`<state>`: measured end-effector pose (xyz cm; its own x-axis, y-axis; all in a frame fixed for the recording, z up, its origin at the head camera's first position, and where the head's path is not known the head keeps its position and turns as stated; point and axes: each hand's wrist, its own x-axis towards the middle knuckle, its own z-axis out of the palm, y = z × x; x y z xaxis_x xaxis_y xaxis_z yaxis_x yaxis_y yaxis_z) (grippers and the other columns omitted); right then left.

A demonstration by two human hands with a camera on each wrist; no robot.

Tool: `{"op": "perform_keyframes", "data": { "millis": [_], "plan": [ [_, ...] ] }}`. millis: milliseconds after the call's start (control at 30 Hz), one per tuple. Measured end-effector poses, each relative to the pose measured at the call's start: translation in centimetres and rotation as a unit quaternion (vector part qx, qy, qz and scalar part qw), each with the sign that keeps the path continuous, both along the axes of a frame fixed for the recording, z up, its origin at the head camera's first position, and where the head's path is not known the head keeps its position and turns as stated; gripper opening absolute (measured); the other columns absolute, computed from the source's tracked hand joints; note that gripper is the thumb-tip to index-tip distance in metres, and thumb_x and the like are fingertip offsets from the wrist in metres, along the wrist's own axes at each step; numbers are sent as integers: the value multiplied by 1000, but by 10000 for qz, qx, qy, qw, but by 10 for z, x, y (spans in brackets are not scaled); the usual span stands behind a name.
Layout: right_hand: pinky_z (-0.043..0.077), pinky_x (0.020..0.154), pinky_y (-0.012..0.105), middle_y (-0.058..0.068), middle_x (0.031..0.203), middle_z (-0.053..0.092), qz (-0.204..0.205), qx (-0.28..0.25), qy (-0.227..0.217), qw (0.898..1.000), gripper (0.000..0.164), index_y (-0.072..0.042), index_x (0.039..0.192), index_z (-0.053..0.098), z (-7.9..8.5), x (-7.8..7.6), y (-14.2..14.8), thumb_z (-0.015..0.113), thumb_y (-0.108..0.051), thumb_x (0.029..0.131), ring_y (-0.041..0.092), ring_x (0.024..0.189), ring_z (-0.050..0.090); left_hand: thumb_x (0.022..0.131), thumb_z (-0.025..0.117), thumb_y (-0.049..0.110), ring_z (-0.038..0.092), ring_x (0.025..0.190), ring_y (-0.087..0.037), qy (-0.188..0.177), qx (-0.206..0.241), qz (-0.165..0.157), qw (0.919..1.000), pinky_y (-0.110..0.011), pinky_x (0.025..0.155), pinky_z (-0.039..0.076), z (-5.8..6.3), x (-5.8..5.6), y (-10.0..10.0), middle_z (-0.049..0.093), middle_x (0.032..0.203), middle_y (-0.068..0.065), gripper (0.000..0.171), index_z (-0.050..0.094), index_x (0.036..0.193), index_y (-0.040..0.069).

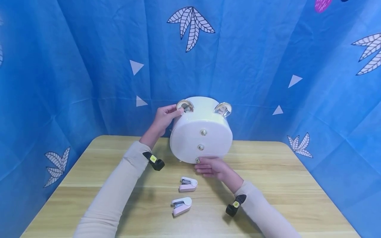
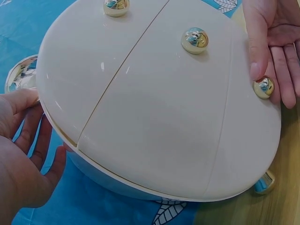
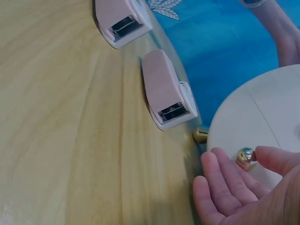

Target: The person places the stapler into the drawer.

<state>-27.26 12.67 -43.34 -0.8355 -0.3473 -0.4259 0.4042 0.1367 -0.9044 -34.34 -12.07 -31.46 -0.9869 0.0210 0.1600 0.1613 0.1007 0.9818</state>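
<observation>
A white rounded drawer box (image 1: 190, 140) with gold round knobs and two shiny gold ears stands at the back of the table. My left hand (image 1: 166, 117) holds its left ear (image 1: 187, 105), thumb in front and fingers behind. Down at the front, my right hand (image 1: 215, 168) pinches the lowest gold knob (image 3: 245, 155) between thumb and index finger, the other fingers extended beside it. From the left wrist view, seams between the drawer fronts (image 2: 154, 103) show. Two small pink-and-white staplers, one farther (image 1: 188, 184) and one nearer (image 1: 181, 205), lie in front of the box.
The wooden table (image 1: 268, 185) meets a blue patterned curtain (image 1: 253, 49) behind the box and on both sides. A short gold foot (image 2: 265, 183) shows under the box. The box's right ear (image 1: 223, 109) is untouched.
</observation>
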Motion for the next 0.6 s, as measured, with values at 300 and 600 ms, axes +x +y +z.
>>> {"op": "perform_keyframes", "data": {
  "millis": [300,600],
  "plan": [
    [55,91,36,14,117,75,-182,-26,88,9998,34,-5,127,65,-4,0,-2,62,-28,102,23,101,75,95,73,25,65,125,-31,258,-7,159,9995,-48,108,50,-1,1,3,68,133,-18,46,64,136,5],
    [56,96,41,18,116,75,-196,-28,195,9996,31,-3,125,65,-5,-2,-1,62,-24,102,26,102,76,92,76,17,66,83,-9,852,-63,567,9947,-19,75,58,-1,4,10,74,108,-23,40,68,129,3]
  ]
}}
